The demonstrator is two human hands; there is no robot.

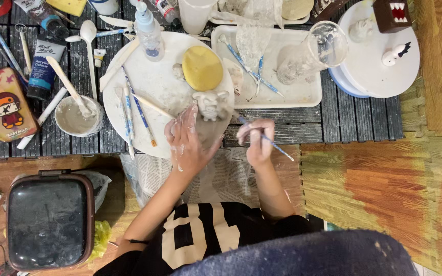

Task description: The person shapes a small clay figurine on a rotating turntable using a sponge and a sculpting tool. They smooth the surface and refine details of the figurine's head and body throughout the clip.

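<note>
A small pale clay animal figure point(211, 104) stands on a round white turntable point(152, 84), near its front edge. My left hand point(186, 140), smeared with white clay, rests open on the turntable just left of the figure, fingertips close to it. My right hand point(256, 139) grips a thin blue-patterned tool point(272, 143), its tip pointing towards the figure. A yellow sponge point(202, 67) lies behind the figure. Several brushes and sticks point(138, 110) lie on the turntable's left half.
A white tray point(303, 91) holds tools and a clear glass point(313, 51). A second round stand point(369, 66) carries small figures. A clay cup point(78, 116), paint tube point(43, 64), phone point(5, 105), spray bottle point(148, 30) and dark lidded box point(49, 220) sit left. Newspaper point(221, 176) covers my lap.
</note>
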